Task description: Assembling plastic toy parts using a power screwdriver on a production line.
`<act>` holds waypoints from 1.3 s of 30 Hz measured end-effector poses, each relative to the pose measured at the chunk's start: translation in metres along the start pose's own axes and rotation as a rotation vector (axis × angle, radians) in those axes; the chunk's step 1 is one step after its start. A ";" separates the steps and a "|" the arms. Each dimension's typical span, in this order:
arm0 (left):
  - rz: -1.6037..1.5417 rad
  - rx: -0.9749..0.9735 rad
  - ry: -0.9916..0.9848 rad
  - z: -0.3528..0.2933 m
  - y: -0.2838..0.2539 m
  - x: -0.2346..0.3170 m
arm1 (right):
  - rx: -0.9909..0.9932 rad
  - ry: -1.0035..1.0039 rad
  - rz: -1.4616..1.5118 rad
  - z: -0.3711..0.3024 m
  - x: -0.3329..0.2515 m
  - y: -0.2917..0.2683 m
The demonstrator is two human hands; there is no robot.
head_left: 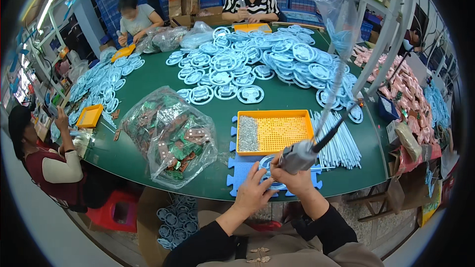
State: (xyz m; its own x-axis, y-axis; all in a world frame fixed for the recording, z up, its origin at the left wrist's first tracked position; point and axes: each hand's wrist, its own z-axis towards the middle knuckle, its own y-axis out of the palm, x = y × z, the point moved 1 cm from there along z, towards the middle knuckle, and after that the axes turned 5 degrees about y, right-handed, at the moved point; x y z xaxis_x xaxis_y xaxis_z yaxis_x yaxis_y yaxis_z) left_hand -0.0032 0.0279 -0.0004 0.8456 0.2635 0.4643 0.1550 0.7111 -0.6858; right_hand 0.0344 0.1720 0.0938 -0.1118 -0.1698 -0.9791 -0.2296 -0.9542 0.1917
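Note:
My right hand [295, 178] is wrapped round a grey electric screwdriver [298, 157], whose black cord and coiled line run up to the right. The screwdriver's tip is hidden behind the hand. Under it, a light-blue round plastic part [266, 162] lies on a blue foam mat [239, 169], partly covered by my hands. My left hand [253, 191] grips the near left side of that part, fingers bent over its rim. Just beyond the mat sits a yellow tray [275, 112] with small silver screws [248, 133] heaped at its left.
A clear bag of green and brown circuit boards [170, 136] lies to the left. Light-blue rods [339, 143] are bundled right of the tray. A big pile of blue round parts [232, 59] covers the far table. Several co-workers sit around; metal posts [383, 34] rise at right.

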 end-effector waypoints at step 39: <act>-1.108 0.115 -1.029 -0.040 -0.120 -0.080 | 0.259 -0.335 0.094 0.024 0.013 -0.069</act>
State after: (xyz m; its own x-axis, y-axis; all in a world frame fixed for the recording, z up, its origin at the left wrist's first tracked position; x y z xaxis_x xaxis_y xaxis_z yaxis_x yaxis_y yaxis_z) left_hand -0.0688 -0.1045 0.0219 -0.3892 -0.1302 0.9119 0.3739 0.8824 0.2856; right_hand 0.0258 0.2420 0.0697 -0.4420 -0.1226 -0.8886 -0.4339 -0.8378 0.3314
